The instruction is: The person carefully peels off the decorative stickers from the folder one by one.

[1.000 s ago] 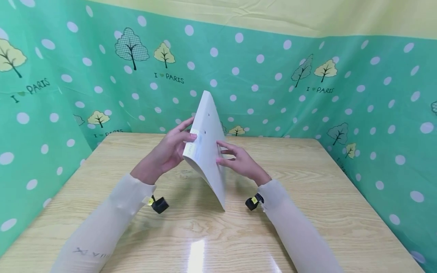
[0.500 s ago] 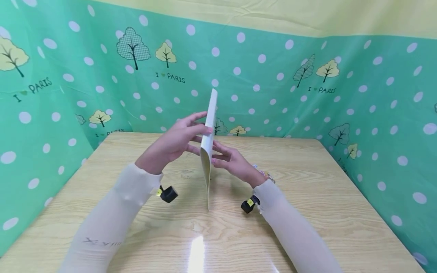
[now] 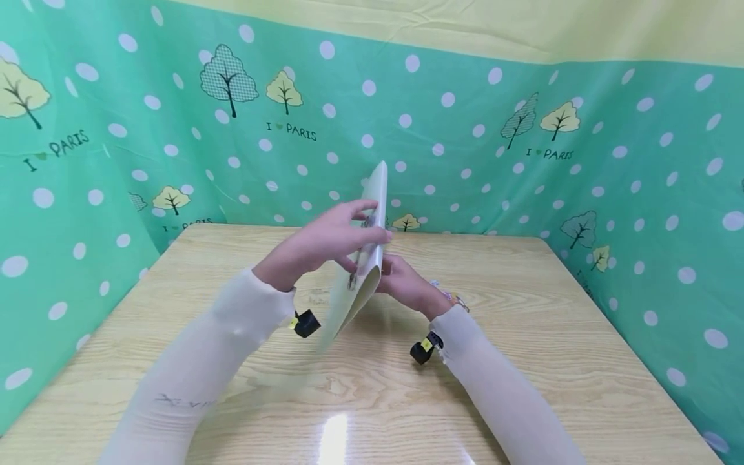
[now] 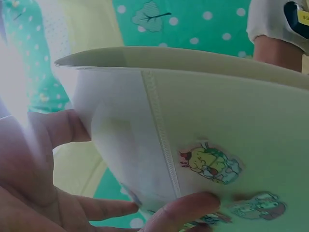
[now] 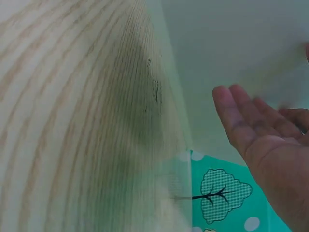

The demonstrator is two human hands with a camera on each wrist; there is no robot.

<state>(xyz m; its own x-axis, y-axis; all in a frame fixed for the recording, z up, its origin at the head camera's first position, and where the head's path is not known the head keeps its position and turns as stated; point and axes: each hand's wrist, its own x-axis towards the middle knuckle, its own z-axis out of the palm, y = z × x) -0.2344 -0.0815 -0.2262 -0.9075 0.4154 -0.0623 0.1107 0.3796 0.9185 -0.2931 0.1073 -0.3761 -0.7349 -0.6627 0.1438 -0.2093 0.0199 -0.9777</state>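
A white folder (image 3: 374, 258) stands upright on its side above the table, spine up, its covers sloping down toward the person. My left hand (image 3: 331, 239) holds it at the spine, with the thumb across the spine and the other fingers at the left cover. In the left wrist view the cover bears cartoon stickers (image 4: 211, 163), and one fingertip lies against it near them. My right hand (image 3: 403, 284) is behind the right cover, partly hidden by it. Its fingers (image 5: 241, 108) look straight in the right wrist view, close to the pale cover.
The folder is over the middle of a wooden table (image 3: 511, 361). A green dotted cloth (image 3: 465, 129) with printed trees hangs at the back and both sides. A small black camera (image 3: 306, 323) sits at the left wrist, another black camera (image 3: 421, 352) at the right.
The folder has turned about its spine, so its left cover now shows instead of the right, and its lower edge has swung left. My left hand has moved right with the spine.
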